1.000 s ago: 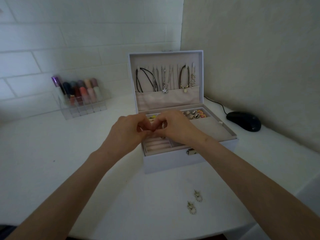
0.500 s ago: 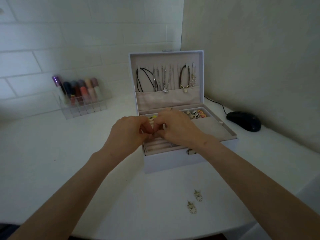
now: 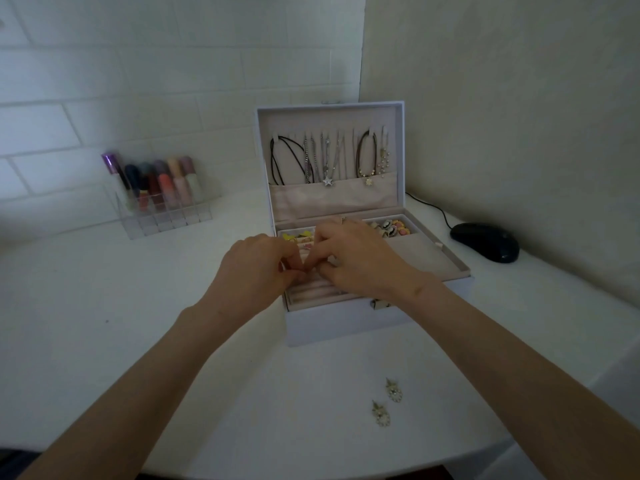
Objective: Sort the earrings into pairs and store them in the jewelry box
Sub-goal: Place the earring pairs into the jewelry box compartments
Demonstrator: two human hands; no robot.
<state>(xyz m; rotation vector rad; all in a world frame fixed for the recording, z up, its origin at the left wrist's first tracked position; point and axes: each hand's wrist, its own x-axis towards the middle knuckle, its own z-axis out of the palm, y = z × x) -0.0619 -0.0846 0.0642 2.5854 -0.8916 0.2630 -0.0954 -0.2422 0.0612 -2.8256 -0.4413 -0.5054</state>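
Observation:
An open white jewelry box [image 3: 346,323] stands on the white table, its lid upright with necklaces hanging inside. My left hand [image 3: 256,271] and my right hand [image 3: 356,258] meet over the ring-roll section at the box's left, fingertips pinched together over the rolls. Whatever they pinch is too small to make out. Yellow and pink earrings [image 3: 299,237] sit in the back-left rolls, and colourful earrings [image 3: 389,227] fill the back-right compartment. A matching pair of gold drop earrings [image 3: 388,401] lies on the table in front of the box.
A clear acrylic organiser with lipsticks [image 3: 159,195] stands at the back left by the brick wall. A black computer mouse [image 3: 485,241] with its cable lies right of the box, near the wall. The table's front edge curves below my arms.
Both hands have lowered slightly toward the ring rolls while staying pinched together. The pair of gold earrings on the table has not moved.

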